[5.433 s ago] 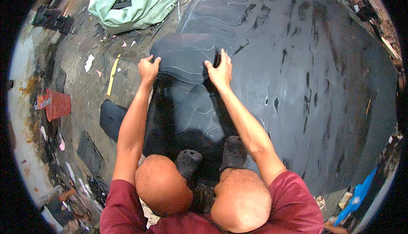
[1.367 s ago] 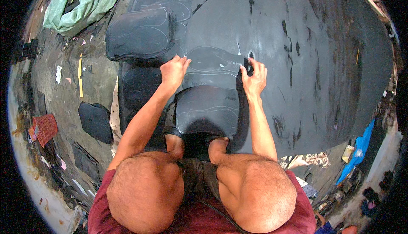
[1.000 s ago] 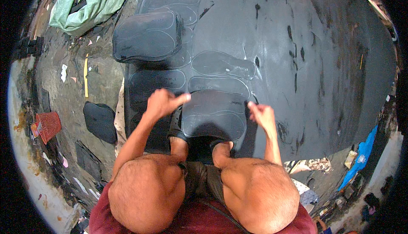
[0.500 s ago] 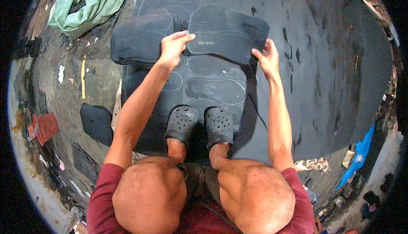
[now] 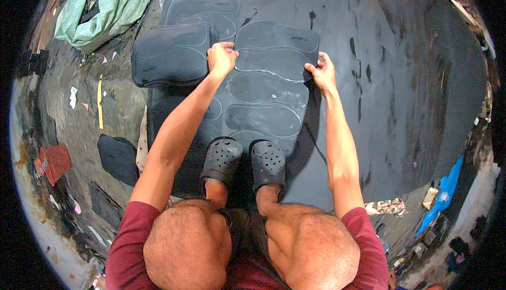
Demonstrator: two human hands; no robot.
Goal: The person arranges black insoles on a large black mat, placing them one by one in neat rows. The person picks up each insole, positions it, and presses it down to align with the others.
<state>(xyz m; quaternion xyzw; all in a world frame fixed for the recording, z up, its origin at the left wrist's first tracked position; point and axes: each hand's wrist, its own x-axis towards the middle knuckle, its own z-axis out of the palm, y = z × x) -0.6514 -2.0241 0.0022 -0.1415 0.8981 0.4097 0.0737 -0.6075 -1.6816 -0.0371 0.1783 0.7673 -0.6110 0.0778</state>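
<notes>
A black foam-like piece (image 5: 279, 41) with pale shoe-sole outlines lies low over a large black sheet (image 5: 385, 105), nearly flat on it. At its left edge my left hand (image 5: 222, 59) is closed, fingertips pinching the rim. My right hand (image 5: 322, 72) grips the opposite edge between thumb and fingers. Just left of my left hand rests a thick stack of similar black pieces (image 5: 169, 54). More sole outlines (image 5: 263, 119) are drawn on the sheet between the held piece and my feet. Whether the piece touches the sheet all along its underside is hidden.
My grey clogs (image 5: 222, 158) stand on the sheet. A loose black piece (image 5: 118, 158) lies on the littered floor at left, near a red woven scrap (image 5: 55, 163) and a yellow strip (image 5: 100, 103). A green sack (image 5: 105, 13) sits far left, blue plastic (image 5: 444, 195) at right.
Both hands have lowered the tilted black foam piece, and it now lies flatter on the sheet, lined up with the outlines. My right hand has shifted slightly left and down.
</notes>
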